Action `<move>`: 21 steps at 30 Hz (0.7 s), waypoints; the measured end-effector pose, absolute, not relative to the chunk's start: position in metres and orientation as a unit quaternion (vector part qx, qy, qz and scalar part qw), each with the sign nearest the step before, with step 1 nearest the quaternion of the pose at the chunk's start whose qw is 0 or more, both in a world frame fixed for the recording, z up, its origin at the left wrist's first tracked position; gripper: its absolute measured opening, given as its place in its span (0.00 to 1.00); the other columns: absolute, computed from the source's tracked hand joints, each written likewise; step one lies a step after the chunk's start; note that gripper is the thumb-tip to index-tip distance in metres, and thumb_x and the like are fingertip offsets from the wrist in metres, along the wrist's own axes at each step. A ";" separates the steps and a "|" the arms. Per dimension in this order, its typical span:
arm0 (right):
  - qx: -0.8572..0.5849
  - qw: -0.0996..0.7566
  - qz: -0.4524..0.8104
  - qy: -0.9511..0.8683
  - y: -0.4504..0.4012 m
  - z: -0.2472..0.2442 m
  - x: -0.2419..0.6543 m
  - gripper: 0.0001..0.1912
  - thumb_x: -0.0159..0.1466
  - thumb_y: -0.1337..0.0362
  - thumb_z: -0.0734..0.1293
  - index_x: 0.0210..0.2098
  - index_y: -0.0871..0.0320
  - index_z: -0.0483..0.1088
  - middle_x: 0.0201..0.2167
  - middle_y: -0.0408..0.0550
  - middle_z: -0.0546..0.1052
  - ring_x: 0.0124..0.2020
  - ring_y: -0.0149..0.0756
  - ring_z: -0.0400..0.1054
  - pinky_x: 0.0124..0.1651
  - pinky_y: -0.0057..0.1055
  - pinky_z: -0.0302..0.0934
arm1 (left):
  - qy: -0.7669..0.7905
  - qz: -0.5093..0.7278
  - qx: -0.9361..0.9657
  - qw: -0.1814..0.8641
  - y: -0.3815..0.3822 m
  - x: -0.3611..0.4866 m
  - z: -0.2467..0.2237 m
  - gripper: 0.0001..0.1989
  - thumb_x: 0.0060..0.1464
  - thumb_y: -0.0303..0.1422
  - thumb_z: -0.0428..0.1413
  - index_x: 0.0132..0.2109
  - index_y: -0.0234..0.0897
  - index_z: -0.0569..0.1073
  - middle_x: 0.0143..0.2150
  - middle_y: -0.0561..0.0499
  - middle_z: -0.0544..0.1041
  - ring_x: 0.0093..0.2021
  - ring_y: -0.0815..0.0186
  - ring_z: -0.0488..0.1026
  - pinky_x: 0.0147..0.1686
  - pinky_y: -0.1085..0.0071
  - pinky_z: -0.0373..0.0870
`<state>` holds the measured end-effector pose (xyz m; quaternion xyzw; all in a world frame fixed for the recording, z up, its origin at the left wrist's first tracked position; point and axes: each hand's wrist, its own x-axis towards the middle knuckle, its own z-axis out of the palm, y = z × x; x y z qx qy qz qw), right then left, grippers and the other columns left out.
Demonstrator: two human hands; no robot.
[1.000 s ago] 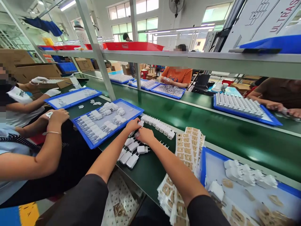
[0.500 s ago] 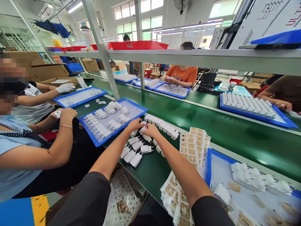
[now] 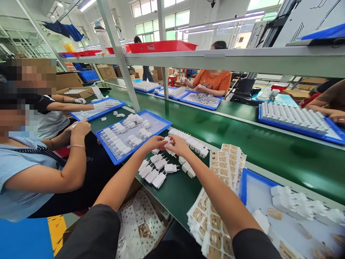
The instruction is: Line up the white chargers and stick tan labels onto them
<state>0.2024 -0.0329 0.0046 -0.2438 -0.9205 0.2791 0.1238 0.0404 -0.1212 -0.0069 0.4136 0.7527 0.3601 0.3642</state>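
Note:
My left hand (image 3: 157, 143) and my right hand (image 3: 177, 144) meet over the bench, their fingers closed round one white plug charger (image 3: 168, 141) held between them. Fingers cover part of it. Below and left of the hands lies a loose group of white plug chargers (image 3: 152, 175) on the green bench. Others (image 3: 186, 167) stand in a short row beneath my right wrist. Behind my hands a longer row of chargers (image 3: 198, 147) runs along the bench's far edge.
A blue-rimmed tray (image 3: 165, 126) of chargers stands left, and another blue tray (image 3: 244, 187) right. Sticker sheets (image 3: 215, 212) lie by my right forearm. A green conveyor (image 3: 231, 133) runs behind. Overhead crosses a metal shelf (image 3: 242, 62). Co-workers sit at left and across.
My hands have drawn the charger up and slightly right, with both now on it. The view has shifted a little. A co-worker's gloved hand has reached over the far-left tray.

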 end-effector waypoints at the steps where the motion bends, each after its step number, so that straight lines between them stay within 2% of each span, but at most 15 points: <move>1: -0.235 0.131 0.273 -0.923 -0.035 0.007 0.209 0.33 0.64 0.58 0.72 0.64 0.58 0.60 0.59 0.54 0.70 0.50 0.36 0.72 0.55 0.32 0.64 | 0.741 0.383 0.407 0.373 -0.125 0.043 -0.003 0.25 0.57 0.49 0.60 0.50 0.33 0.74 0.40 0.43 0.83 0.39 0.61 0.82 0.41 0.68 0.78; 3: -0.228 0.141 0.255 -0.929 -0.039 0.011 0.222 0.36 0.62 0.57 0.73 0.65 0.58 0.59 0.61 0.56 0.68 0.54 0.41 0.70 0.57 0.35 0.63 | 0.714 0.424 0.399 0.389 -0.134 0.050 0.004 0.24 0.59 0.49 0.58 0.52 0.33 0.72 0.44 0.42 0.82 0.41 0.61 0.81 0.44 0.67 0.78; 7: -0.220 0.143 0.215 -0.941 -0.050 0.021 0.249 0.22 0.66 0.61 0.69 0.58 0.59 0.66 0.52 0.55 0.75 0.54 0.47 0.70 0.55 0.39 0.63 | 0.661 0.469 0.397 0.430 -0.156 0.074 0.018 0.25 0.58 0.51 0.57 0.50 0.34 0.72 0.46 0.42 0.80 0.39 0.61 0.81 0.43 0.65 0.78; 11: -0.166 0.153 0.170 -0.959 -0.067 0.036 0.276 0.22 0.68 0.57 0.68 0.59 0.56 0.65 0.51 0.54 0.76 0.50 0.47 0.72 0.48 0.38 0.65 | 0.602 0.504 0.408 0.467 -0.177 0.101 0.030 0.29 0.52 0.56 0.61 0.43 0.31 0.74 0.38 0.44 0.79 0.36 0.61 0.79 0.38 0.64 0.78; 15: -0.121 0.179 0.118 -0.969 -0.084 0.053 0.302 0.22 0.70 0.52 0.65 0.58 0.57 0.66 0.43 0.52 0.77 0.42 0.45 0.74 0.39 0.35 0.66 | 0.560 0.521 0.416 0.492 -0.192 0.119 0.044 0.28 0.49 0.54 0.64 0.41 0.31 0.74 0.34 0.47 0.78 0.32 0.64 0.77 0.35 0.67 0.75; 18: -0.101 0.195 0.116 -0.969 -0.088 0.063 0.315 0.23 0.69 0.53 0.65 0.59 0.56 0.65 0.42 0.51 0.78 0.39 0.43 0.74 0.37 0.33 0.65 | 0.543 0.524 0.430 0.496 -0.197 0.126 0.053 0.28 0.49 0.54 0.64 0.39 0.31 0.73 0.30 0.49 0.77 0.29 0.66 0.75 0.32 0.69 0.73; 21: -0.100 0.196 0.114 -0.969 -0.088 0.068 0.324 0.23 0.69 0.54 0.66 0.60 0.56 0.65 0.44 0.51 0.78 0.40 0.42 0.75 0.37 0.32 0.64 | 0.530 0.526 0.440 0.499 -0.198 0.132 0.057 0.29 0.47 0.55 0.65 0.38 0.31 0.72 0.30 0.49 0.76 0.28 0.67 0.75 0.32 0.70 0.72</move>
